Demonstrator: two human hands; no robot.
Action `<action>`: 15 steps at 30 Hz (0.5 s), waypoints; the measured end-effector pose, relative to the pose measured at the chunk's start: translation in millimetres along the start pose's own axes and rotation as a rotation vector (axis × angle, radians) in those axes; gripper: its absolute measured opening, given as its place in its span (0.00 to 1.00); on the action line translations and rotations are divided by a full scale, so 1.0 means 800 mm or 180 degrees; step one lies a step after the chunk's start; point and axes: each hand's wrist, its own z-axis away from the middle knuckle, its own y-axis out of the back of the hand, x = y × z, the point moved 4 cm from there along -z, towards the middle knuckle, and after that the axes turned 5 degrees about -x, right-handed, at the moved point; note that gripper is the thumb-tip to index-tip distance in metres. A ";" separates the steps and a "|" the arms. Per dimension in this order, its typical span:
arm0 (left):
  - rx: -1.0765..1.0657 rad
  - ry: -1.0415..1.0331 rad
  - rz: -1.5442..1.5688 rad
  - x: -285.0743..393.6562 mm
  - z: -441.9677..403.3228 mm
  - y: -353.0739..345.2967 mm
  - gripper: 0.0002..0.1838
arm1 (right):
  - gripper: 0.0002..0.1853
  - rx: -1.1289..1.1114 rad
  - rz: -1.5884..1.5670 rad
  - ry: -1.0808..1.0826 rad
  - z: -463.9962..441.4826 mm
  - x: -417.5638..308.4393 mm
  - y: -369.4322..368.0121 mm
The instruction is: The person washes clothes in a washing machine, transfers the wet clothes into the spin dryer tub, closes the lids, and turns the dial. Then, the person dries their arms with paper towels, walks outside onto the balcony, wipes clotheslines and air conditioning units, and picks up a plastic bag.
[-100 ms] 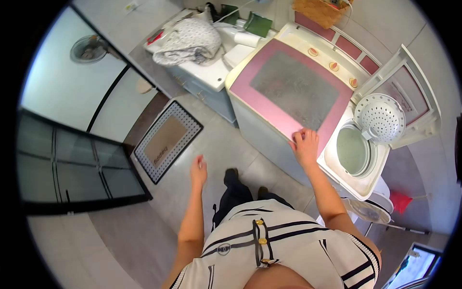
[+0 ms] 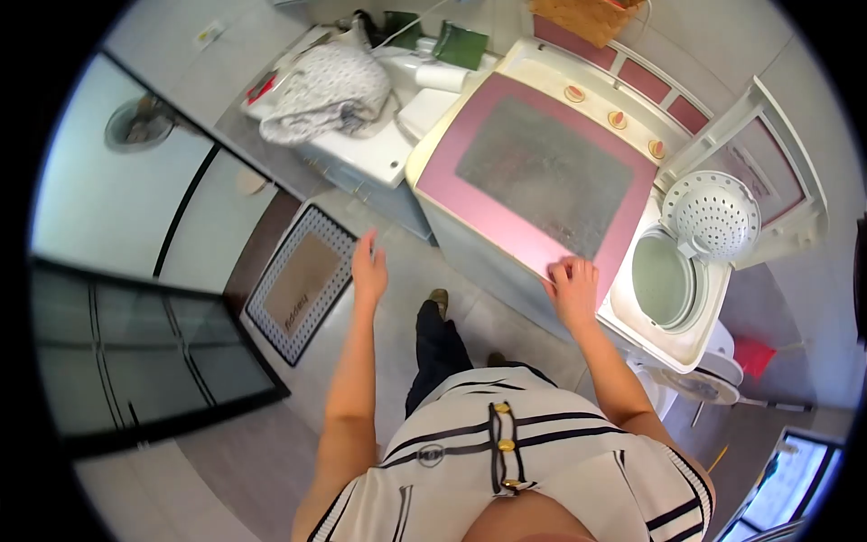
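A twin-tub washing machine [image 2: 506, 262] stands in front of me on the right. Its pink wash lid [image 2: 452, 176], with a misted see-through window, is down. My right hand [image 2: 574, 291] has its fingers curled at the front edge of this lid, near the right corner. On the machine's right side the spin tub [image 2: 664, 282] is uncovered. A white perforated inner cover [image 2: 712, 215] is tipped up behind it, and the white outer spin lid [image 2: 795, 185] stands raised. My left hand [image 2: 368, 266] hangs in the air over the floor, fingers loosely stretched and holding nothing.
Left of the machine, a bundled patterned cloth [image 2: 334, 86] lies on a white sink counter [image 2: 370, 158] over a blue-grey cabinet. A grey-bordered mat [image 2: 302, 285] is on the floor. Three knobs [image 2: 617, 119] line the machine's panel, beneath a woven basket [image 2: 587, 18].
My left hand has swung forward, away from my body. My right hand stays at the lid's front edge, and the lid is still down. The view has shifted slightly.
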 end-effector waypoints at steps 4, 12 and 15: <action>-0.0109 -0.1387 -0.0058 0.026 -0.218 -0.036 0.23 | 0.19 -0.0097 -0.0067 -0.0187 0.018 -0.014 -0.002; -0.2018 -0.0938 -0.0042 0.044 -0.343 -0.093 0.16 | 0.17 0.0640 -0.0977 -0.2580 -0.198 0.108 -0.032; -0.1691 -0.0892 0.0304 0.017 -0.329 -0.102 0.14 | 0.32 -0.0424 -0.0507 -0.3368 -0.345 0.213 -0.079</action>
